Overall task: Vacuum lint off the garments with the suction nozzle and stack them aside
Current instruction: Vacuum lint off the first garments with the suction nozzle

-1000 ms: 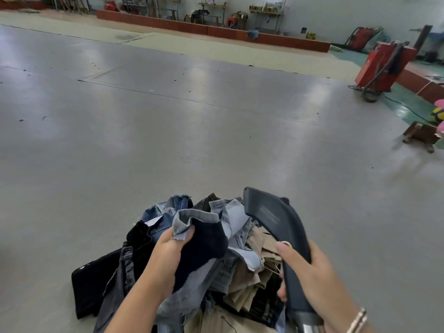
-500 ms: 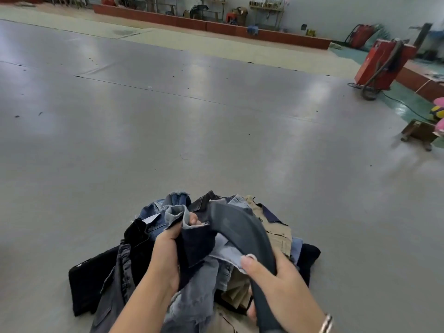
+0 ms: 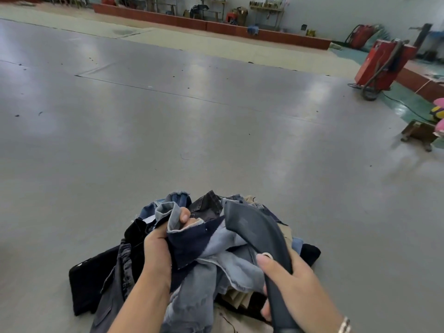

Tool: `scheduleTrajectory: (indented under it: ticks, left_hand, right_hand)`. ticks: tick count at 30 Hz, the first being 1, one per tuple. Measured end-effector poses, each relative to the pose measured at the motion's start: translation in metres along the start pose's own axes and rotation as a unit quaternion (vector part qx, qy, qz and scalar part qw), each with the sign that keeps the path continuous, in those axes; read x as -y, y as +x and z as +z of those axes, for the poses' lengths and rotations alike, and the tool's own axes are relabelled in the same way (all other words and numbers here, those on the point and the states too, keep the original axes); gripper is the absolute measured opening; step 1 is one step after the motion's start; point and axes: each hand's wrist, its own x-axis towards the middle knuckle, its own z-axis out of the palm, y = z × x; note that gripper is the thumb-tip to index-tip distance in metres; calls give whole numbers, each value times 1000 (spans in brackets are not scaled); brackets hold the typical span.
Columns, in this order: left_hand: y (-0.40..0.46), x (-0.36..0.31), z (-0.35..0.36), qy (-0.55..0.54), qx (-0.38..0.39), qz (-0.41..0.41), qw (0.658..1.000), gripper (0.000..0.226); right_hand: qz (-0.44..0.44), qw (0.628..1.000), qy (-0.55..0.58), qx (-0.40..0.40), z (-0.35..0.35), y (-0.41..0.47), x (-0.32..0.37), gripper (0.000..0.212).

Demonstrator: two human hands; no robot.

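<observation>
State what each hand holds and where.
Left hand grips a bunched fold of the dark navy denim garment. Right hand grips the curved dark grey plastic suction nozzle low on its neck.

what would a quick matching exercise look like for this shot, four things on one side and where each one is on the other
Things:
1. suction nozzle
2. denim garment
3. red machine
4. black garment

Places:
A. far right, at the edge of the grey floor
B. gripped in the right hand
C. lying at the left edge of the clothes pile
D. pinched in the left hand

Pairs: 1-B, 2-D, 3-A, 4-C
</observation>
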Motion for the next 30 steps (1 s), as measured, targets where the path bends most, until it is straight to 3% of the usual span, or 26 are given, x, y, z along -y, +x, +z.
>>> scheduleTrajectory:
  ticks: [3, 5, 8, 10, 11, 13, 17, 23, 26, 30]
  left_hand:
    - [0, -2, 11, -2, 11, 3, 1000, 24]
    - [-2, -2, 19, 21, -16, 38, 999, 20]
    - [-8, -4, 25, 21, -63, 59, 996, 9]
    - [-9, -5, 19, -19, -68, 58, 996, 19]
    - [-10, -7, 18, -24, -78, 56, 995, 22]
    - [-10, -9, 15, -32, -82, 46, 995, 3]
    - [-4, -4, 6, -44, -156, 12, 987, 29]
    - [-4, -2, 13, -71, -195, -5, 978, 36]
    - [-4, -1, 10, -42, -179, -47, 982, 34]
    - [-6, -4, 16, -33, -157, -69, 985, 29]
  right_hand:
    - [2, 998, 52, 25, -2, -6, -1, 40]
    - [-9, 998, 19, 59, 5, -11, -3, 46]
    - [11, 998, 19, 60, 6, -5, 1, 24]
    - [-4, 1000, 22, 11, -5, -1, 5, 18]
    - [-19, 999, 26, -7, -13, -2, 4, 22]
    - [-31, 998, 37, -38, -23, -8, 3, 46]
    - [-47, 999, 8, -27, -11, -21, -6, 85]
    - [-38, 992, -107, 48, 18, -20, -7, 34]
    - [-9, 997, -69, 34, 13, -10, -2, 25]
    - [-5, 998, -54, 17, 5, -5, 0, 27]
